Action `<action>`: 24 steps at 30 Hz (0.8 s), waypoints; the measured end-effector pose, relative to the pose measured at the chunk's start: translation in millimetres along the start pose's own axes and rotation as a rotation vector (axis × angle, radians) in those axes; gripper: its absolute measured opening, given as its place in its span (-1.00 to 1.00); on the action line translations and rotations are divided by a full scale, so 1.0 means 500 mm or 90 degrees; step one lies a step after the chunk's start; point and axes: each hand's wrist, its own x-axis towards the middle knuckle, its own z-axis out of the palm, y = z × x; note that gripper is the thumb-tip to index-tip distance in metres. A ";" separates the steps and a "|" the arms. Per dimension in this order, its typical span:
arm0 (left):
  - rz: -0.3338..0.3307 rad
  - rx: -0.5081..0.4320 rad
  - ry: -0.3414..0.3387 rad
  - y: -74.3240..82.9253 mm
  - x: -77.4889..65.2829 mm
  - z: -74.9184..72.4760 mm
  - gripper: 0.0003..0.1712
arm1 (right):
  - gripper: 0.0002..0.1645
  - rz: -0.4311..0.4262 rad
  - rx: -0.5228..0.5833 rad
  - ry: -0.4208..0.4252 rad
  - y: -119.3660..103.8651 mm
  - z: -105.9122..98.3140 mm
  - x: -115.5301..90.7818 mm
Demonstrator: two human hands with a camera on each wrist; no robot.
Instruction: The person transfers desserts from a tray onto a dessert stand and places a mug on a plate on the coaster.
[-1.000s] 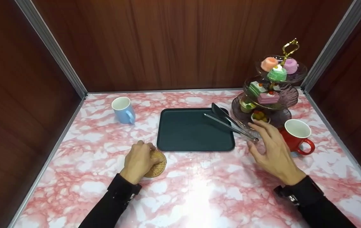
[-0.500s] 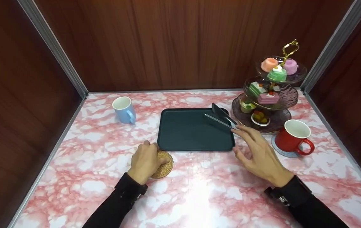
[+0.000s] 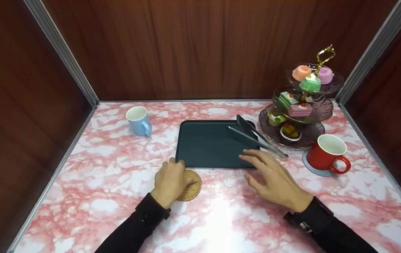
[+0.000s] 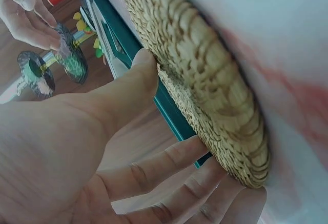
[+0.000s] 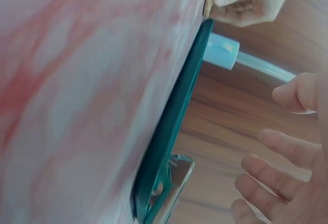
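A round woven straw coaster [image 3: 190,186] lies on the table in front of the dark green tray [image 3: 207,144]. My left hand [image 3: 170,182] holds it by the left side; the left wrist view shows the thumb on the woven face and the fingertips along the edge. With fingers spread and nothing in them, my right hand [image 3: 274,179] hovers by the tray's front right corner. Silver tongs with a black head [image 3: 256,135] rest across the tray's right side, their handle end past the rim.
A blue mug [image 3: 139,122] stands at the back left. On the right, a red mug [image 3: 323,156] sits on a grey round coaster [image 3: 309,168]. Behind it rises a three-tier glass stand [image 3: 318,131] of small cakes. Wood panels enclose the table.
My left hand has shifted right along the table with the woven coaster. The right hand has moved left, away from the red mug and past the tongs' handle, to the tray's front corner.
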 end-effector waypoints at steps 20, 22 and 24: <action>0.065 0.016 -0.020 0.070 0.001 0.022 -0.28 | -0.40 -0.090 0.044 -0.094 -0.053 0.052 0.010; 0.070 0.016 -0.020 0.076 0.002 0.025 -0.30 | -0.41 -0.093 0.043 -0.112 -0.056 0.055 0.009; 0.076 0.017 -0.023 0.082 0.003 0.026 -0.31 | -0.40 -0.095 0.041 -0.130 -0.059 0.056 0.006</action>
